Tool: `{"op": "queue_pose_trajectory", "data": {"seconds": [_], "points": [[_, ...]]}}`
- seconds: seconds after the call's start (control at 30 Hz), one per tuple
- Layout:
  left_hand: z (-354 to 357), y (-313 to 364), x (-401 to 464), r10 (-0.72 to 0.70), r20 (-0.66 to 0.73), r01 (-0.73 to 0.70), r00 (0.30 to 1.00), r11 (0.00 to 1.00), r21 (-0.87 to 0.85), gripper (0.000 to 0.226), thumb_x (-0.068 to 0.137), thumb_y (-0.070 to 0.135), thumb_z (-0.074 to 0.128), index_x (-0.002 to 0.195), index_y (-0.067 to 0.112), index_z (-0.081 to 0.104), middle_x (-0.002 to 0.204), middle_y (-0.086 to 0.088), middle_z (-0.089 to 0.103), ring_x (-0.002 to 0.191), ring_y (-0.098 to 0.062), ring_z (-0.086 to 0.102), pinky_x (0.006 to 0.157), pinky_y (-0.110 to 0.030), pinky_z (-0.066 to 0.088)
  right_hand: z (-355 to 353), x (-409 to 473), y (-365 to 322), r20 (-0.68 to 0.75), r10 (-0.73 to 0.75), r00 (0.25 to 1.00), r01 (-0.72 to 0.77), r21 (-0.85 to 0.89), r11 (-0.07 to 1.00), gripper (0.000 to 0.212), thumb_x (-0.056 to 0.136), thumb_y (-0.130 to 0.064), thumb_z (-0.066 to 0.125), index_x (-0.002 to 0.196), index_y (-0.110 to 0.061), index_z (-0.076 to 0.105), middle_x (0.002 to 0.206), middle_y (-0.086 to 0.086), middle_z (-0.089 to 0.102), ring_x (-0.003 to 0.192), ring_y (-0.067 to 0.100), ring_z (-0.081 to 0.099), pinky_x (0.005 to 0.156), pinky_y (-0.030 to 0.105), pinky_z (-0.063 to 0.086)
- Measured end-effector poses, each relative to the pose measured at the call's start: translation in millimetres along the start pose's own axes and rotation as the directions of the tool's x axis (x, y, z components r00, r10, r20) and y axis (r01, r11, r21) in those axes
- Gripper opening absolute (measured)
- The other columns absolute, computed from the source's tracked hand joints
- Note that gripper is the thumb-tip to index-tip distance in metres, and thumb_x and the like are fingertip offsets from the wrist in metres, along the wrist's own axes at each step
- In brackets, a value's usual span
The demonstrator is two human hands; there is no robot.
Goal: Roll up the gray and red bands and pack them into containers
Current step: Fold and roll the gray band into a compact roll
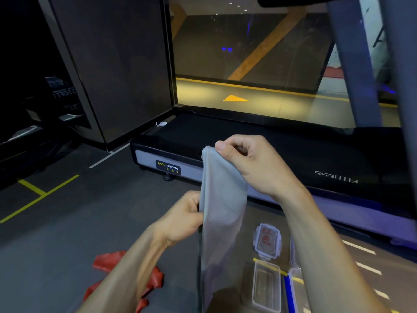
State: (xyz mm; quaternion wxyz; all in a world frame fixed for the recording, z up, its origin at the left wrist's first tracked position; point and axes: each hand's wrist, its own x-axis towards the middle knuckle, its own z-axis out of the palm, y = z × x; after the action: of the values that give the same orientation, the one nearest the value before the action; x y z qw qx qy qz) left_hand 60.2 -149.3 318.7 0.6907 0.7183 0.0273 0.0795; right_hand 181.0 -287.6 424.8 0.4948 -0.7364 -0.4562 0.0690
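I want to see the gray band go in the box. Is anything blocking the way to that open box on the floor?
Nothing visible blocks it. The gray band hangs from the right hand and left hand, beside the open clear container on the floor. Its lid lies apart, just beyond it.

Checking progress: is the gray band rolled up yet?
Not yet. The gray band hangs long and unrolled, its top pinched by the right hand, its edge held lower by the left hand.
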Motion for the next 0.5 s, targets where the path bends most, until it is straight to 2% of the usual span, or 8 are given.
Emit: {"op": "queue_pose_trajectory", "data": {"seconds": [0.07,0.13,0.2,0.27,0.37,0.5], "points": [[-0.4,0.1,1.1,0.006,-0.057,-0.004,0.998,0.999,0.039,0.015,0.084,0.0,0.071,0.094,-0.011,0.073,0.09,-0.014,0.076,0.083,-0.021,0.072,0.071,-0.033,0.059,0.2,-0.1,1.2,-0.003,-0.002,1.0,0.002,-0.004,1.0,0.033,0.101,-0.048,0.06,0.086,-0.023,0.075,0.082,0.006,0.071,0.082,0.03,0.064,0.074,0.052,0.051],[-1.0,-2.0,2.9,0.027,-0.127,-0.017,0.992,0.997,0.079,0.008,0.087,-0.007,0.072,0.091,-0.013,0.072,0.089,-0.02,0.076,0.079,-0.02,0.072,0.066,-0.032,0.058,0.6,0.1,2.1,-0.006,-0.003,1.0,0.003,-0.006,1.0,0.033,0.1,-0.049,0.06,0.086,-0.023,0.074,0.083,0.009,0.07,0.084,0.033,0.063,0.074,0.053,0.051],[-0.4,-2.2,3.8,0.063,-0.184,-0.045,0.981,0.994,0.097,0.006,0.085,-0.011,0.073,0.091,-0.013,0.073,0.091,-0.025,0.075,0.079,-0.021,0.072,0.067,-0.033,0.059,0.4,0.6,2.3,-0.009,-0.001,1.0,0.001,-0.009,1.0,0.033,0.1,-0.05,0.059,0.086,-0.024,0.074,0.082,0.007,0.071,0.084,0.032,0.064,0.074,0.053,0.051],[1.6,-2.0,3.5,0.095,-0.213,-0.079,0.972,0.993,0.083,0.01,0.083,-0.011,0.075,0.092,-0.006,0.076,0.091,-0.02,0.077,0.08,-0.019,0.073,0.068,-0.03,0.06,0.3,0.8,2.4,-0.013,-0.007,1.0,0.007,-0.01,1.0,0.033,0.1,-0.05,0.06,0.086,-0.024,0.074,0.082,0.007,0.071,0.084,0.031,0.063,0.073,0.052,0.051],[4.8,-1.7,1.6,0.112,-0.19,-0.101,0.975,0.993,0.066,0.019,0.086,-0.013,0.071,0.091,0.005,0.077,0.087,-0.005,0.079,0.08,-0.012,0.073,0.068,-0.024,0.057,0.2,0.7,2.7,-0.015,-0.012,1.0,0.012,-0.007,1.0,0.033,0.1,-0.049,0.06,0.086,-0.023,0.075,0.082,0.006,0.071,0.085,0.03,0.063,0.073,0.051,0.05],[4.5,-3.3,-1.3,0.111,-0.14,-0.108,0.984,0.994,0.03,0.023,0.091,-0.015,0.064,0.099,0.004,0.073,0.091,-0.004,0.079,0.084,-0.013,0.074,0.071,-0.024,0.057,-0.7,1.4,4.3,-0.024,-0.009,1.0,0.009,-0.013,1.0,0.032,0.1,-0.049,0.061,0.085,-0.024,0.074,0.08,0.004,0.071,0.076,0.022,0.062,0.073,0.049,0.05]]}}
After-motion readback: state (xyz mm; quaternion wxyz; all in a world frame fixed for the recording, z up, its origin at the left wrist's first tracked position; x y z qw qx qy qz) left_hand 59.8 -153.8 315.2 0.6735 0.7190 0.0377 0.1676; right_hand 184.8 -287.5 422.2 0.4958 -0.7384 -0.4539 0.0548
